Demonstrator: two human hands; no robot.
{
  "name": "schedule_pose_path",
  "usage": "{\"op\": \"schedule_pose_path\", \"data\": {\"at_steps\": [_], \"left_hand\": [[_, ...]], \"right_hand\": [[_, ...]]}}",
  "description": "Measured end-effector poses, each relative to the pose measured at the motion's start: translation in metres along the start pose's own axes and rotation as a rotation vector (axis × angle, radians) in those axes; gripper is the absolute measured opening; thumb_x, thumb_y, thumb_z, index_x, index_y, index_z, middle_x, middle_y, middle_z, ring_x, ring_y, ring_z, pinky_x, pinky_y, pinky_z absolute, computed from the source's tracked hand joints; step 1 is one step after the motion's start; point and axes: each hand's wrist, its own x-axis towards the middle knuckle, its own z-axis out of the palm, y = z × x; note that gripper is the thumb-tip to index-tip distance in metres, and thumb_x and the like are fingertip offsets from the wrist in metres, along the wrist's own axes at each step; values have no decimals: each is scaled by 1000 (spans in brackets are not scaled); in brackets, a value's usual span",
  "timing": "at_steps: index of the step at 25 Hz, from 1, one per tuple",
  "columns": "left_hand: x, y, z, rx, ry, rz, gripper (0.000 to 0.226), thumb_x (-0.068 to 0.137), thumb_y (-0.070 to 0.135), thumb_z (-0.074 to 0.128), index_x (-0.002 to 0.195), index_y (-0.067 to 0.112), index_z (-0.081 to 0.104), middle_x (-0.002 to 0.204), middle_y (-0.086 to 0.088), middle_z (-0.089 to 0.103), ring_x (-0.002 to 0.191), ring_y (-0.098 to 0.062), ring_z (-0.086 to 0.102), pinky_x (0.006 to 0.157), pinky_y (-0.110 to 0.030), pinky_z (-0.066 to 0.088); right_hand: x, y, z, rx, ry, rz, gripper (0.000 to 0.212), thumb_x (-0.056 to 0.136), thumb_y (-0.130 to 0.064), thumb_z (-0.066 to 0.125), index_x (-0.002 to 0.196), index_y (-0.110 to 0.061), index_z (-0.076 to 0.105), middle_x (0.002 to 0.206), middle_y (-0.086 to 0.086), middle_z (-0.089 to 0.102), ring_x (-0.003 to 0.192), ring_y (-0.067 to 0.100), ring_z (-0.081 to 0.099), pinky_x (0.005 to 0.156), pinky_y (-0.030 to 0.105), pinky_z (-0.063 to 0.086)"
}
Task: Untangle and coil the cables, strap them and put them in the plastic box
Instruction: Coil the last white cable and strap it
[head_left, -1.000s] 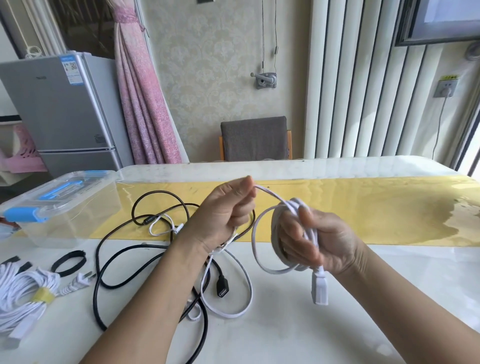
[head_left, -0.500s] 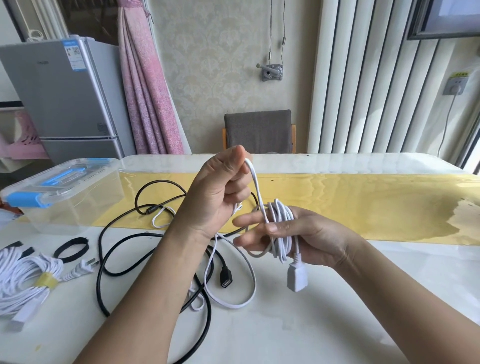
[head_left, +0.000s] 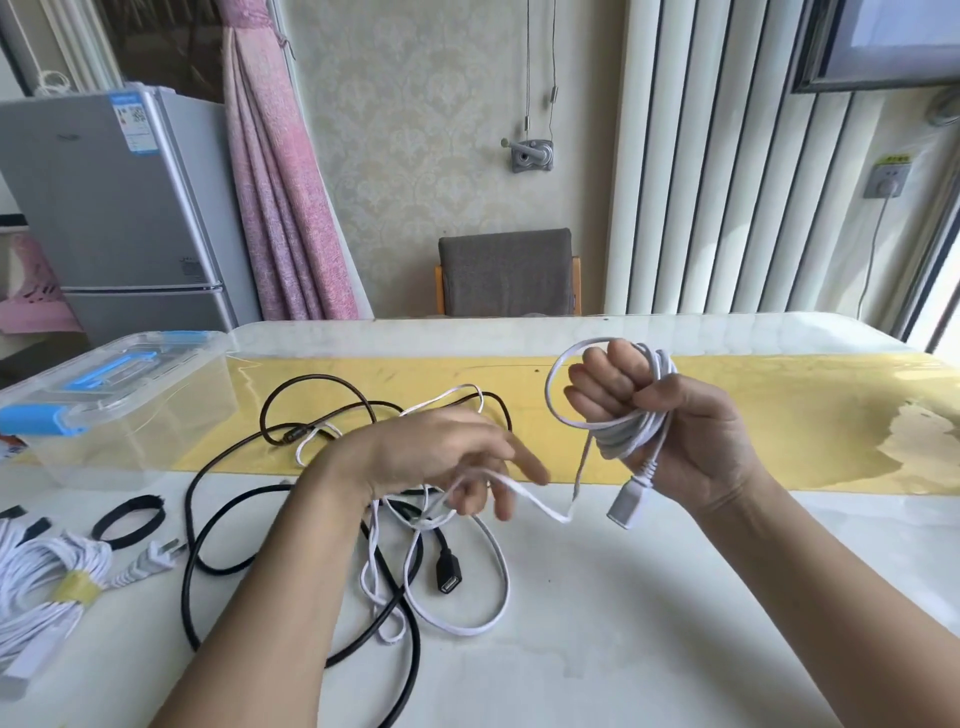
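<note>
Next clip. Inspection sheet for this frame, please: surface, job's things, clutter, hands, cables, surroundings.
Surface: white table with a yellow runner.
Job's things: plastic box, lid on, far left; strapped white bundle and black strap near left.
Clutter: nothing seen.
Hands: right hand grips the coiled part of the white cable; left hand loosely holds its free run.
Cables: white cable's rest lies tangled with the black cable on the table.
Surroundings: fridge, curtain, chair, wall socket.
</note>
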Motion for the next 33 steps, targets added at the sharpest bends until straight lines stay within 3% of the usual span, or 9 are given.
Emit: {"op": "schedule_pose_path", "data": {"at_steps": [4,8,11,15,18,22,27,31,33], "left_hand": [[25,1,27,-251,-8,132,71,70,65,68,118,14,59,103,-4,67,85,-18,63,77,-25,48],[44,-8,46,-169,134,163,67,64,45,83,124,25,59,127,-4,60,122,-20,53,109,-46,37],[55,-11,47,-50,389,202,80,55,55,86,123,26,55,120,-7,60,110,-21,60,97,-45,48],[46,3,42,-420,153,299,5,85,14,50,83,12,54,65,9,49,54,-4,47,56,-14,39],[34,9,24,-774,370,304,21,84,18,52,63,16,54,56,6,20,44,-7,16,40,-18,12],[10,20,5,-877,604,612,28,85,27,54,59,21,60,49,13,22,36,2,18,34,-13,10],[1,21,5,-834,325,727,30,58,30,78,50,23,50,52,10,32,44,-5,27,39,-13,29],[1,20,7,-1021,-94,831,22,79,20,62,61,16,50,67,-2,61,72,-16,65,80,-32,55],[2,20,7,-945,-62,613,29,80,18,58,59,20,39,45,4,43,42,-9,49,51,-22,51]], "right_hand": [[-6,-9,-7,-106,128,-34,51,79,12,21,124,18,44,134,34,44,132,39,38,115,43,19],[-9,-11,-3,-83,169,-67,47,78,11,24,115,15,52,125,32,53,123,39,44,112,40,20],[-13,-12,3,-51,108,15,37,79,14,30,105,16,56,112,33,59,114,41,51,109,45,29],[-16,-9,-2,-37,-25,180,34,82,14,35,109,17,54,113,35,58,117,46,50,109,52,32],[-13,-2,-9,-226,-77,223,33,83,9,45,113,13,56,114,29,61,114,40,56,105,45,39],[-7,0,-17,-321,110,224,24,77,-6,62,99,0,70,99,12,68,98,27,63,88,33,50],[-2,-11,-18,-89,314,-102,28,65,4,61,90,4,72,98,17,70,94,28,69,89,40,54],[-5,-13,-20,44,356,-144,40,74,13,55,114,14,60,123,29,58,115,40,58,98,46,47],[-5,-18,-22,7,385,-89,43,90,10,32,132,16,42,138,31,42,132,42,40,115,45,26]]}}
